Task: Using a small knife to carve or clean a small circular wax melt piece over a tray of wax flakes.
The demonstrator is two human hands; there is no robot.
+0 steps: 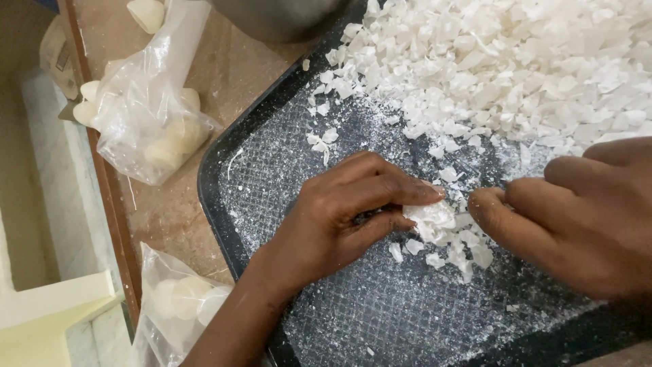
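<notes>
Pinching a white waxy chunk (429, 219) at centre frame, the left hand (339, 214) and right hand (577, 217) close thumbs and fingers on it over the black tray (224, 163). Small, even snaps would probably keep flakes on the tray. Upper right, the flake heap (516, 61) runs off-frame; bagged pale lumps (153, 122) upper left stay blurry.

A brown tabletop (231, 61) with a worn, scratched surface fills the upper left and middle of the frame; a darker reddish-brown wooden edge strip (102, 177) runs down its left side; beyond that strip, at the far left, lies a pale marbled floor (61, 177); a cream-yellow block-shaped piece (47, 312) sits in the lower left corner; the light is soft and even, without hard shadows.
</notes>
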